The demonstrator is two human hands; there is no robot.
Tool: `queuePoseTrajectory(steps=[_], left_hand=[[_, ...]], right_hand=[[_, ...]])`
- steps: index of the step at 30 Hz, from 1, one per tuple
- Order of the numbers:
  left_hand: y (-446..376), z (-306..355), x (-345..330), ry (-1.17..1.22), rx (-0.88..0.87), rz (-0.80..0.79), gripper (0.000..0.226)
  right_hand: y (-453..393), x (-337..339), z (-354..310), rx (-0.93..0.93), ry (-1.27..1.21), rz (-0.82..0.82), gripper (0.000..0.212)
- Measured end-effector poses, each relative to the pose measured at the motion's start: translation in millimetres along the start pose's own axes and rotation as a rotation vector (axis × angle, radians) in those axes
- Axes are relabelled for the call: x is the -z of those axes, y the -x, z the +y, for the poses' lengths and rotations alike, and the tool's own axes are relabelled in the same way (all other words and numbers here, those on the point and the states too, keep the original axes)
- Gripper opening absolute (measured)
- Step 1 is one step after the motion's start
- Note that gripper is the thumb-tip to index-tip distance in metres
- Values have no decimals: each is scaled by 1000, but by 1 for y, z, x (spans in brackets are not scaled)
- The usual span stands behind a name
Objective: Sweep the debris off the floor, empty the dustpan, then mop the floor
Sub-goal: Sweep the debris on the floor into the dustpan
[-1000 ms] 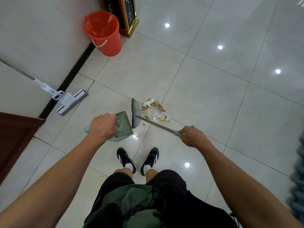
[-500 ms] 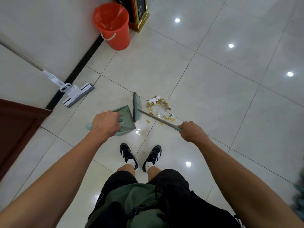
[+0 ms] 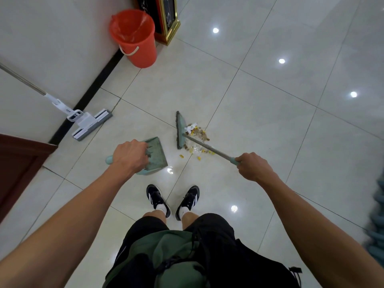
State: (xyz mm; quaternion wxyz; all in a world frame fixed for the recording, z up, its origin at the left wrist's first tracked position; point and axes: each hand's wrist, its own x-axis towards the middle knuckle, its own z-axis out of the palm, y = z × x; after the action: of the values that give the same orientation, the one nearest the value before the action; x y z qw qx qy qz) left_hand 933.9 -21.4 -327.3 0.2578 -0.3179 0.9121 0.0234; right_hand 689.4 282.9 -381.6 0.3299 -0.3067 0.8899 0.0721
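Broom and dustpan over the litter, wide glossy tile open to my right.

My left hand [image 3: 131, 155] grips the green plastic dustpan [image 3: 156, 153]; my right hand [image 3: 254, 166] clamps the broom [image 3: 180, 129] handle, its flat head touching the debris [image 3: 197, 138]. Orange bucket [image 3: 134, 37] and flat mop [image 3: 87, 123] stand along the left wall.

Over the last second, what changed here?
The right hand shifted the broom head away from the dustpan mouth and against the debris, opening a gap. Nothing was taken or let go: the left hand still holds the dustpan handle, and the right hand holds the broom handle. Dustpan, debris, mop and bucket stayed put.
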Motion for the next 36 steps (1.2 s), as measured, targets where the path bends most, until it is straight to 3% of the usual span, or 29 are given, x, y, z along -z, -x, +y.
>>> queuePoseTrajectory(steps=[8,23,32,36], left_hand=[[3,7,-1,-15,-29,14,14],[0,20,1,-40,-73,35,17],[-11,21,4,-49,-92,48,16],[-19,13,6,-42,-90,64,19]], right_hand=[[18,-11,-9,44,8,-15,43],[27,-2,11,3,125,3,27],[51,-34,38,-86,-102,83,34],[52,-43,13,-262,-440,-166,22]])
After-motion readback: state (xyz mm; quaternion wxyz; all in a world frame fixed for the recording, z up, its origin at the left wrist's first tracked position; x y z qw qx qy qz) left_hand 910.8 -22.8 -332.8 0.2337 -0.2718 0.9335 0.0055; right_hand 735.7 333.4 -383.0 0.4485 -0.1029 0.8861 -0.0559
